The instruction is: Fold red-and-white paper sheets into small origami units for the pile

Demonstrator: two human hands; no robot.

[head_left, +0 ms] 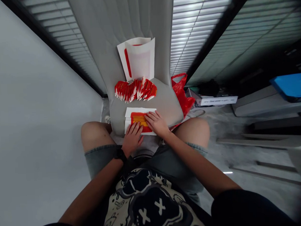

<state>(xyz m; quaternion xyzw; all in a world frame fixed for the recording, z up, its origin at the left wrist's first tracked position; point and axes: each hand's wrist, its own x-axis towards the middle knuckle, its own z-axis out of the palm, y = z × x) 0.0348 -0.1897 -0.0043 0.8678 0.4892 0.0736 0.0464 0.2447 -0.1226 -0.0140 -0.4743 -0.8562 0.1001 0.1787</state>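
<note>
In the head view, a folded white paper sheet (141,110) with a red and yellow print lies on the front of a grey chair seat (168,109). My left hand (133,137) rests flat on its lower left part, fingers outstretched. On the right side of the print my right hand (157,123) also presses down, fingers extended. Just behind the sheet stands a tightly packed row of folded red-and-white paper pieces (126,90). Larger white sheets (140,62) with red print lean against the chair back.
A red plastic bag (181,93) hangs or stands at the seat's right side. Farther right are a box (218,100) on the floor and a blue-topped object (292,85). A white wall (41,97) closes off the left; blinds (196,22) are behind the chair.
</note>
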